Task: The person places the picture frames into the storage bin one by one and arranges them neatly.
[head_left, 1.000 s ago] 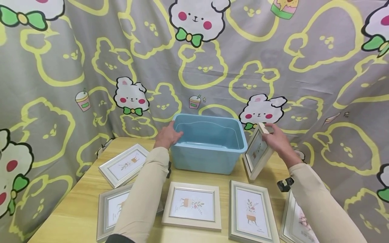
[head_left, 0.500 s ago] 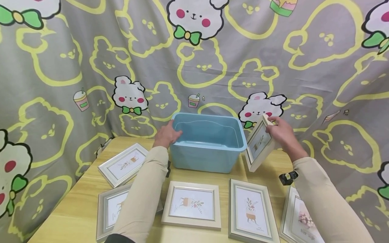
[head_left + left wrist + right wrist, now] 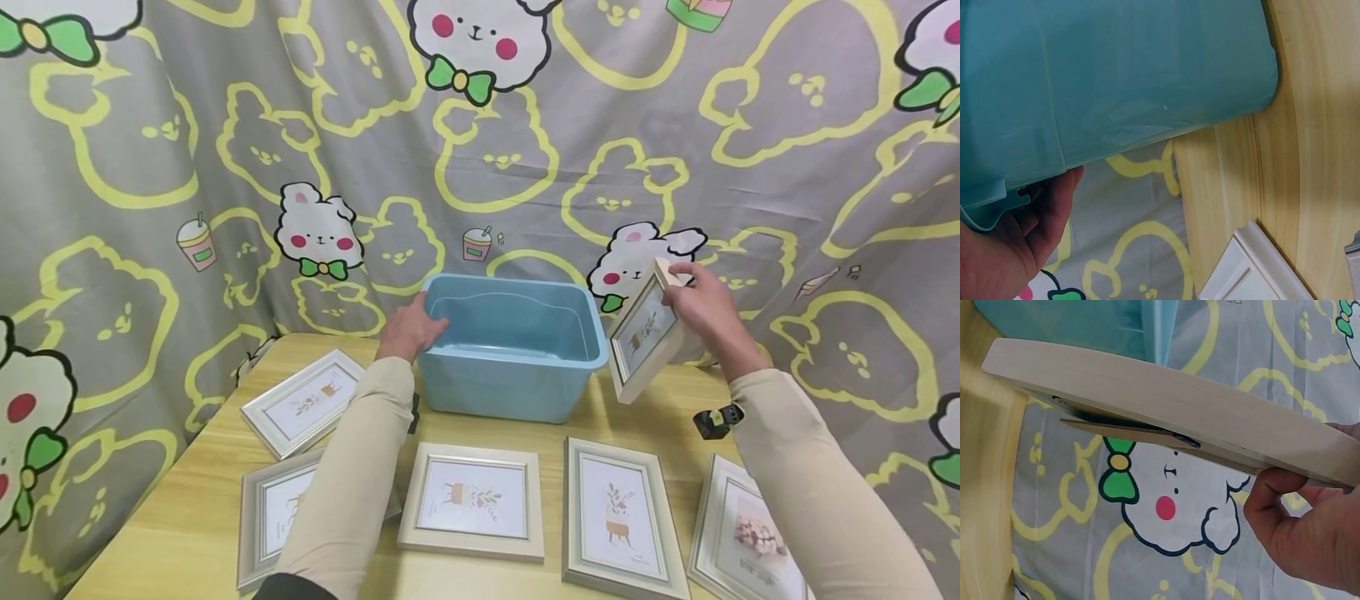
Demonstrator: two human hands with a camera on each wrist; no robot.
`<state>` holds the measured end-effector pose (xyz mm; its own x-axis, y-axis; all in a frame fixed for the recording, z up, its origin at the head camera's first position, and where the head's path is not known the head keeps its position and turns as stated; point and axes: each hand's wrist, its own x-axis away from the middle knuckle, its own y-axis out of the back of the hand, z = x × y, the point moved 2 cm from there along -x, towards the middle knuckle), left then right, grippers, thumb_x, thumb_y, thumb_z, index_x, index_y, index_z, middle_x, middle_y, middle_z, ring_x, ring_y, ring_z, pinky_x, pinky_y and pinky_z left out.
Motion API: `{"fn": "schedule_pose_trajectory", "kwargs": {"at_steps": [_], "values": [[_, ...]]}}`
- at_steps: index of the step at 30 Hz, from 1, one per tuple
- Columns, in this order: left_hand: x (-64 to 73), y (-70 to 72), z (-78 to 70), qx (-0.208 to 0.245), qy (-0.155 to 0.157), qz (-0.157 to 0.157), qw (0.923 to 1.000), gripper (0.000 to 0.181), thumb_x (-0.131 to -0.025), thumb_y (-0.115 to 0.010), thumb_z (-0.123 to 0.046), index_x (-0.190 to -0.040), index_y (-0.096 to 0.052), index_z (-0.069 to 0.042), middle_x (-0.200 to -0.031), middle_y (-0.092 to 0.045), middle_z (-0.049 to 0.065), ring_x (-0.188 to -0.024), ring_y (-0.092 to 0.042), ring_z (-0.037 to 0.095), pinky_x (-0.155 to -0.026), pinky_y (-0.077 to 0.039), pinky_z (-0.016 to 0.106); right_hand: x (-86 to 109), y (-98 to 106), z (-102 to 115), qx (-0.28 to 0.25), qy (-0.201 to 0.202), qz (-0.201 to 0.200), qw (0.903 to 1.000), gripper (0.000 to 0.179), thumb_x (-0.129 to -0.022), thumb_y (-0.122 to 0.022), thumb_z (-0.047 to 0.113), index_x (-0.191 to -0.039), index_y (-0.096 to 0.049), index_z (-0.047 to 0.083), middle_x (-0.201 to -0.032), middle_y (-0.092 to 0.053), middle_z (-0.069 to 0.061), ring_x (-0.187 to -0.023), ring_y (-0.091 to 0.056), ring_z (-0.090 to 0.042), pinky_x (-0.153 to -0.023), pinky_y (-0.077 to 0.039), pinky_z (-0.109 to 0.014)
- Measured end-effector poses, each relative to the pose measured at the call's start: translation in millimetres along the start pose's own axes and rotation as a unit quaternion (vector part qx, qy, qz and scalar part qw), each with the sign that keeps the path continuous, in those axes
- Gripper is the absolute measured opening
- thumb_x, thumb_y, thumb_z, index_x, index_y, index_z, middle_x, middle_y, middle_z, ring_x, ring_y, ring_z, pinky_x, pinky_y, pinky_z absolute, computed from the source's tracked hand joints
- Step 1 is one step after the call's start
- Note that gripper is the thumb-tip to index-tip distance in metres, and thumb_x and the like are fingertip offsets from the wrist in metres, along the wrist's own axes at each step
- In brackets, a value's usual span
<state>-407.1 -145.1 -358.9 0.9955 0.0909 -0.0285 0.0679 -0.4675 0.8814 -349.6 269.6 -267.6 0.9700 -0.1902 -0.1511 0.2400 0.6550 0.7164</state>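
Note:
A light blue plastic bin (image 3: 510, 387) stands at the back of the wooden table. My left hand (image 3: 411, 327) grips its left rim, thumb over the inside and fingers curled under the lip outside, as the left wrist view shows. Right of the bin, my right hand (image 3: 701, 304) holds a cream picture frame (image 3: 641, 337) by its upper end. This frame is tilted, its lower end above the table beside the bin's right wall, its plant picture turned toward the bin. In the right wrist view, the back stand (image 3: 1116, 431) sticks out slightly from the frame.
Several picture frames lie face up along the front: a silver-white one (image 3: 303, 404) at left, another (image 3: 258, 517) partly under my left sleeve, two cream ones (image 3: 472, 502) (image 3: 622, 521), and one with pink flowers (image 3: 738, 533) near my right sleeve. A patterned curtain (image 3: 510, 150) hangs behind.
My right hand has lifted the picture frame up and slightly to the right, away from the table. The left hand stays on the bin's rim.

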Motion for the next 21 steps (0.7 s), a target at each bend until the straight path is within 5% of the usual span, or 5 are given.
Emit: {"fn": "schedule_pose_trajectory", "kwargs": {"at_steps": [12,21], "values": [[0.5,0.0,-0.3,-0.004,0.001,0.003,1.0,0.079,-0.089,-0.053,-0.053,-0.154,-0.021,-0.022,-0.139,-0.052,0.023,-0.123,-0.055,0.039,-0.098,-0.046,0.05,-1.0,12,19,-0.031,-0.003,-0.029,0.9991,0.06,-0.085,-0.052,0.016,-0.144,-0.04,0.011,-0.133,-0.047,-0.023,-0.104,-0.051,-0.03,-0.065,-0.046,-0.026],[0.7,1.6,-1.3,-0.005,-0.002,0.004,1.0,0.079,-0.089,-0.052,-0.053,-0.155,-0.021,-0.022,-0.138,-0.052,0.023,-0.123,-0.054,0.039,-0.098,-0.046,0.05,-0.1,17,31,-0.044,0.002,-0.036,0.9984,0.054,-0.086,-0.052,0.016,-0.139,-0.043,0.011,-0.128,-0.05,-0.019,-0.097,-0.052,-0.024,-0.069,-0.046,-0.025]]}}
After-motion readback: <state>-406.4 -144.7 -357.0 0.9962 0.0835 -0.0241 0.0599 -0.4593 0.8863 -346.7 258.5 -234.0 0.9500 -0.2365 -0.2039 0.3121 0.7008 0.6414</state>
